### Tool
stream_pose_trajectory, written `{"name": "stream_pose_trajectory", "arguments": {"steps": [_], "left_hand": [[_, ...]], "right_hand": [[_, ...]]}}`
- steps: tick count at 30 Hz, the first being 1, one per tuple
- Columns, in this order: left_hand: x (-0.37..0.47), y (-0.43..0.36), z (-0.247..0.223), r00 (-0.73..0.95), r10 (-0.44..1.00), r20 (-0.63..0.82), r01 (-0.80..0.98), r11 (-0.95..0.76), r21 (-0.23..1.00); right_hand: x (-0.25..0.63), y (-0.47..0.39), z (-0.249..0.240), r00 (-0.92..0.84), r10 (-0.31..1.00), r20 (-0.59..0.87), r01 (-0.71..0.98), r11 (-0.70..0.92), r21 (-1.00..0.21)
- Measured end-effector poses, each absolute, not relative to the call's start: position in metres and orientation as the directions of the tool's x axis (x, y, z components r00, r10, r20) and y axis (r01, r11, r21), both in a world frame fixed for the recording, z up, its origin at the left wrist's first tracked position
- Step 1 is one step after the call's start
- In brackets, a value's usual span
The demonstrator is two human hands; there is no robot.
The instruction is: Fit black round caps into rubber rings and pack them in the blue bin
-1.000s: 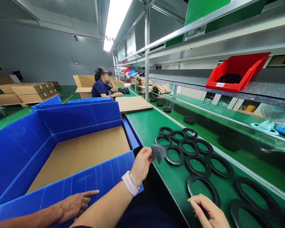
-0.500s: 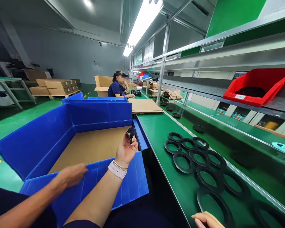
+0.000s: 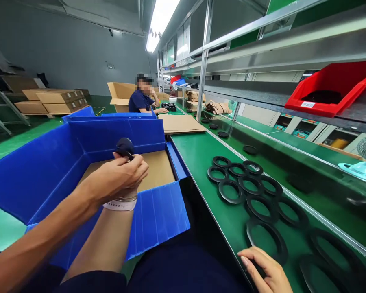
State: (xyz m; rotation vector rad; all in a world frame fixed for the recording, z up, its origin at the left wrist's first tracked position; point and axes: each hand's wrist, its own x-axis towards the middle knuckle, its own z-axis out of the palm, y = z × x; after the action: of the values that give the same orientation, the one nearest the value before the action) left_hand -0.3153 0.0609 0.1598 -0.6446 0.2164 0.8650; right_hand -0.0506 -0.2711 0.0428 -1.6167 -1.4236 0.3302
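My left hand [image 3: 131,183], with a pale watch on its wrist, is raised over the blue-walled box [image 3: 155,215]. It grips a black round part [image 3: 125,146], while a co-worker's hand [image 3: 118,177] reaching in from the left overlaps it and hides much of the palm and fingers. At the lower right, my right hand [image 3: 242,257] is by the near edge of the green bench [image 3: 189,150], thumb and finger tips together with nothing visible between them. Several black rings [image 3: 232,191] lie flat just beyond it.
Flat cardboard [image 3: 183,123] lies at the bench's far end, where another person [image 3: 140,99] sits. A red bin [image 3: 329,91] stands on the shelf at right, above the bench. A metal post [image 3: 203,65] rises behind the bench. More black rings lie behind the rail.
My left hand has moved left with the black part. The co-worker's hand has come up from the box edge and now overlaps mine. More of my right hand shows.
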Motion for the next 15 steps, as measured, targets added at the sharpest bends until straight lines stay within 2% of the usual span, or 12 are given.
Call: {"name": "stream_pose_trajectory", "arguments": {"steps": [2,4,6,8,11,13,14,15], "left_hand": [[-0.337,0.064,0.183,0.719,0.541,-0.436,-0.671,0.376,-0.64],[-0.351,0.064,0.207,0.818,0.453,-0.354,-0.504,0.268,-0.821],[-0.355,0.061,0.227,0.899,0.384,-0.211,-0.299,0.186,-0.936],[-0.348,0.059,0.24,0.928,0.365,-0.069,-0.106,0.082,-0.991],[-0.333,0.074,0.238,0.947,0.317,0.043,0.143,-0.298,-0.944],[-0.337,0.098,0.22,0.972,0.228,0.054,0.175,-0.552,-0.815],[-0.348,0.113,0.206,0.98,0.194,0.038,0.152,-0.616,-0.773],[-0.364,0.129,0.189,0.986,0.155,0.063,0.158,-0.736,-0.659]], "right_hand": [[-0.05,-0.271,0.042,0.284,0.894,0.347,0.638,0.094,-0.765],[-0.049,-0.271,0.039,0.271,0.902,0.336,0.636,0.094,-0.766],[-0.047,-0.271,0.036,0.255,0.909,0.331,0.636,0.101,-0.765],[-0.046,-0.271,0.035,0.242,0.913,0.328,0.639,0.105,-0.762],[-0.045,-0.271,0.036,0.228,0.916,0.33,0.644,0.113,-0.757],[-0.046,-0.271,0.037,0.218,0.915,0.339,0.65,0.123,-0.75],[-0.047,-0.271,0.037,0.209,0.914,0.347,0.656,0.132,-0.743],[-0.048,-0.27,0.037,0.201,0.913,0.354,0.663,0.14,-0.736]]}}
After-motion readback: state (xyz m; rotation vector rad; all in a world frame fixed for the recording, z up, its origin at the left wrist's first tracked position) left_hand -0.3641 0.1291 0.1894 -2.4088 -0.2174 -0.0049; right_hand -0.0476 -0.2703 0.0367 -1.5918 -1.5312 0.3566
